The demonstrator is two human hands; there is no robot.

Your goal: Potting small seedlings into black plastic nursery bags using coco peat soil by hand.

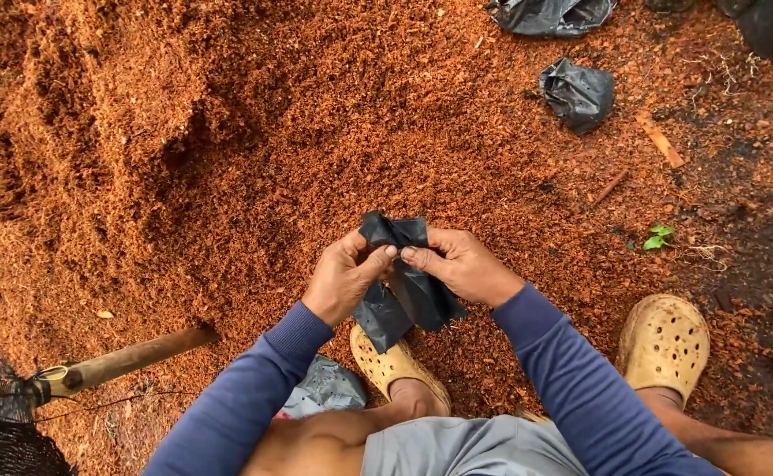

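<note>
A small black plastic bag (408,300) hangs flat and empty between both hands, above my knees. My left hand (344,276) pinches its top edge from the left with thumb and fingers. My right hand (462,264) pinches the same edge from the right, fingertips almost touching the left ones. Both arms wear blue long sleeves. In front of the hands spreads a big heap of reddish-brown fibrous soil mix (227,141).
Two filled or crumpled black bags lie at the far right, one (578,92) near and one (549,15) at the top edge. A wooden handle (130,358) with netting lies at lower left. My feet wear tan clogs (666,344). A grey bag (324,388) lies under my left arm.
</note>
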